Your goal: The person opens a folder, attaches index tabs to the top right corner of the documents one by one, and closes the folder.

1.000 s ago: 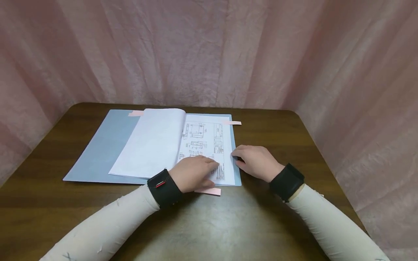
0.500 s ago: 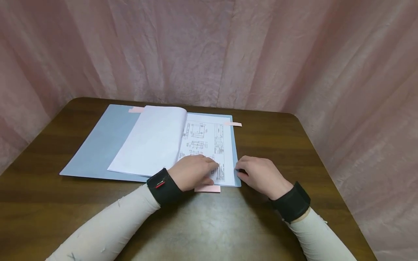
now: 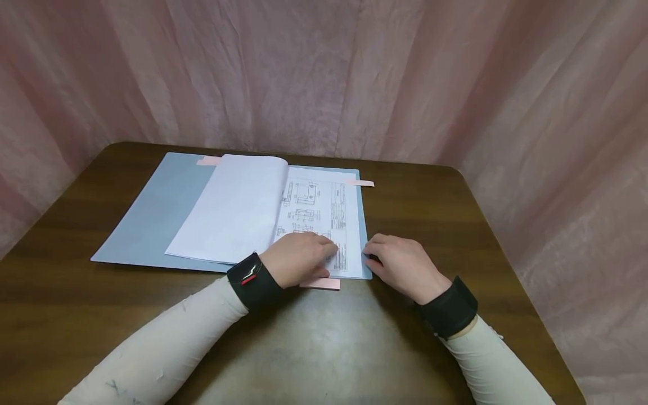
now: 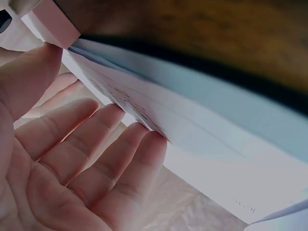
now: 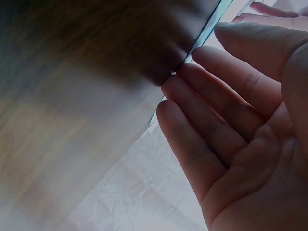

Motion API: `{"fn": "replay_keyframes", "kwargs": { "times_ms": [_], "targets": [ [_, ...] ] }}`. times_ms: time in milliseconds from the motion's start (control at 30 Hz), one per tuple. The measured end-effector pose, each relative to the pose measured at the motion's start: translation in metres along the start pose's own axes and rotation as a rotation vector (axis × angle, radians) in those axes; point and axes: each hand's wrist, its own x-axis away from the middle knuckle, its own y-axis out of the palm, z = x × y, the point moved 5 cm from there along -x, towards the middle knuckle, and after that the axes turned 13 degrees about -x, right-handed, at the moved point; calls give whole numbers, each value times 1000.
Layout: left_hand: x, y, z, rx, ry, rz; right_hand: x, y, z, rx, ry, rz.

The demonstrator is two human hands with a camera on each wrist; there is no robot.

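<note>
A light blue folder (image 3: 147,216) lies spread out, with a stack of white sheets turned over to its left half (image 3: 233,208). On the right half lies a page with a technical drawing (image 3: 324,194). My left hand (image 3: 298,256) rests on the lower part of this page, its fingertips touching the paper and its thumb close to a pink strip (image 3: 320,284) at the near edge. Beside the folder's right edge is my right hand (image 3: 402,261), fingers loosely bent; in the right wrist view its fingertips (image 5: 168,108) are right at that edge.
Two more pink strips show at the far side, one at the upper left (image 3: 209,161) and one jutting past the right edge (image 3: 360,183). Everything lies on a brown wooden table (image 3: 420,202). Pink curtains (image 3: 304,73) hang behind and to the right.
My right hand has slid nearer to me along the folder's right edge. The left hand keeps its place on the page, and the head view has shifted slightly.
</note>
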Motion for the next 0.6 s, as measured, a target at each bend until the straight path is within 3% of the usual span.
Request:
{"fn": "replay_keyframes", "kwargs": {
  "times_ms": [333, 600],
  "targets": [
    [-3, 8, -2, -19, -18, -23, 1, 1, 0, -8, 12, -1],
    [-3, 9, -2, -37, 15, 1, 1, 1, 0, -3, 5, 12]
  ]
}}
